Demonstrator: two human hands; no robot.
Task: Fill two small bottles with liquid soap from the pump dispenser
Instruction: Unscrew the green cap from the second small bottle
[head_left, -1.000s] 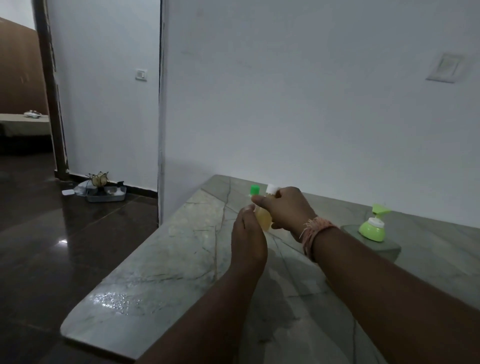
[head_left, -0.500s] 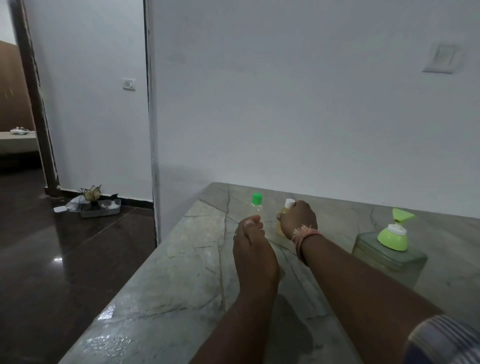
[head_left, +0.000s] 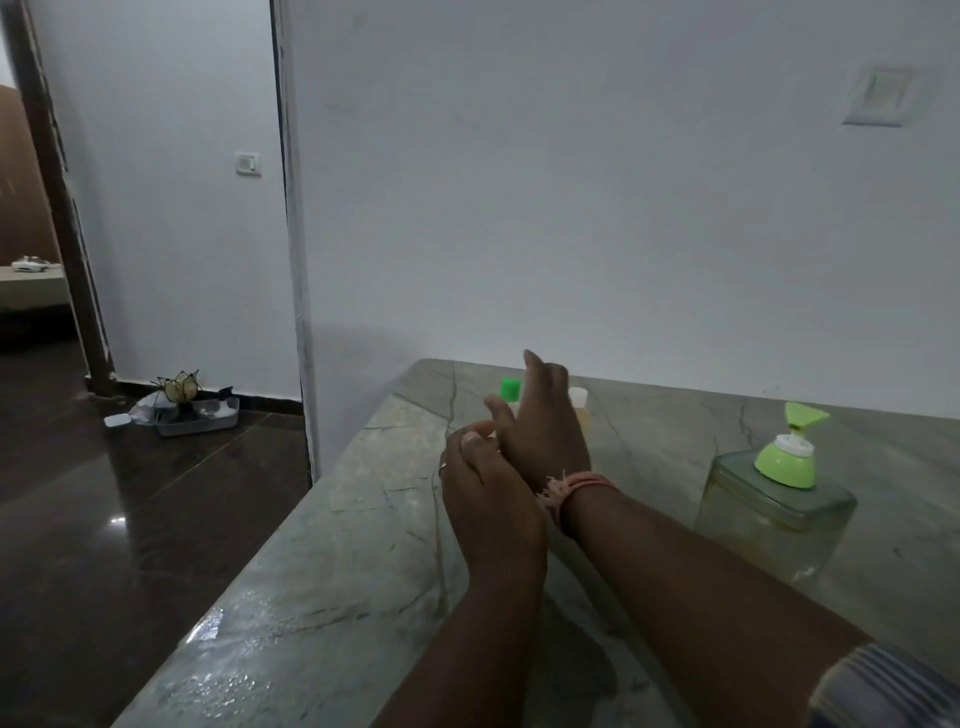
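Two small bottles stand upright side by side on the marble counter (head_left: 363, 519), partly hidden behind my hands. One has a green cap (head_left: 510, 388). The other has a white cap (head_left: 577, 396) and holds yellowish liquid. My right hand (head_left: 540, 431) is raised in front of them with its fingers stretched upward, and it holds nothing. My left hand (head_left: 483, 483) has its fingers curled and presses against the thumb side of my right hand, with nothing seen in it. The clear square pump dispenser (head_left: 774, 514) with a light green pump head (head_left: 789, 452) stands to the right, apart from both hands.
The white wall runs right behind the counter. The counter's left edge drops to a dark glossy floor (head_left: 130, 519). A small tray of items (head_left: 187, 410) sits on the floor by the far wall, near a doorway. The counter's near left part is wet.
My right hand has let go of the white-capped bottle, which now stands next to the green-capped one. That hand rose and opened, and it now touches my left hand.
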